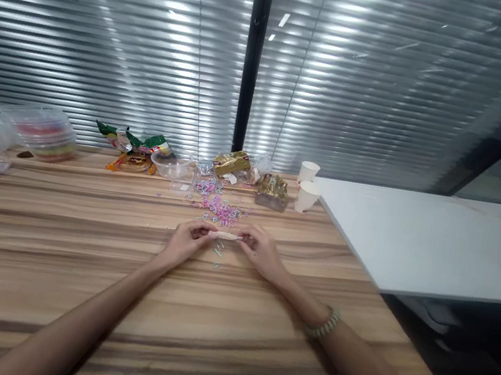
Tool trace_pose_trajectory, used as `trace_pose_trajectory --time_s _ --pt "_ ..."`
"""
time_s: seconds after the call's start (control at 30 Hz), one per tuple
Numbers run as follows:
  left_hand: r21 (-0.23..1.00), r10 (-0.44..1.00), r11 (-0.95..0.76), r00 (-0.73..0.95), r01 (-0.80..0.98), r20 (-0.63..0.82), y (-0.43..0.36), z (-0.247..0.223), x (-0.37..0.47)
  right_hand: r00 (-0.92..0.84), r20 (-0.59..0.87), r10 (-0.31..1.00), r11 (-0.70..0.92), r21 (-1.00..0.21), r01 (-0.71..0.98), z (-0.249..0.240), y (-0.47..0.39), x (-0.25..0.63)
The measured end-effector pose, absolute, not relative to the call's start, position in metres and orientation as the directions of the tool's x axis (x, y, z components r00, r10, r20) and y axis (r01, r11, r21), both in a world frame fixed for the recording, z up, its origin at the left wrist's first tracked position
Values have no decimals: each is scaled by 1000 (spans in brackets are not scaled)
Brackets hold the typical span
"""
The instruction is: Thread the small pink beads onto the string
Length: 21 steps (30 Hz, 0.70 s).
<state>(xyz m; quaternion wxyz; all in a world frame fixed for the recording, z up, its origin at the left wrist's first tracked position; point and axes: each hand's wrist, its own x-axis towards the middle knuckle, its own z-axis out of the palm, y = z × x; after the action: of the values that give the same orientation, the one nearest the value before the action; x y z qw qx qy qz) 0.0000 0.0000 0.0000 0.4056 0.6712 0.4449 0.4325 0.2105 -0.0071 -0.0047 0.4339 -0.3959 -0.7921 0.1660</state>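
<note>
A short, pale strip (225, 235) stretches level between my two hands, just above the wooden table. My left hand (187, 241) pinches its left end, and my right hand (262, 251) pinches its right end. Below the strip, a few small pale green links (218, 250) lie on the wood. A pile of small pink, purple and green pieces (222, 210) is spread just beyond my fingers, with a smaller heap (206, 186) behind it. What the strip is made of is too small to tell.
Gold packages (273, 193), two paper cups (307, 197), a clear bowl (171, 165) and green snack bags (142, 142) stand along the back of the wooden table (75, 247). Stacked plastic containers (44, 133) are at the left. A white table (391, 238) adjoins on the right.
</note>
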Motion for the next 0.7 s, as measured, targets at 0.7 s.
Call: trace_pose_trajectory --time_s 0.7 --pt "927 960 -242 210 287 186 -1 2 0 -281 568 773 623 -600 501 -3 -7 210"
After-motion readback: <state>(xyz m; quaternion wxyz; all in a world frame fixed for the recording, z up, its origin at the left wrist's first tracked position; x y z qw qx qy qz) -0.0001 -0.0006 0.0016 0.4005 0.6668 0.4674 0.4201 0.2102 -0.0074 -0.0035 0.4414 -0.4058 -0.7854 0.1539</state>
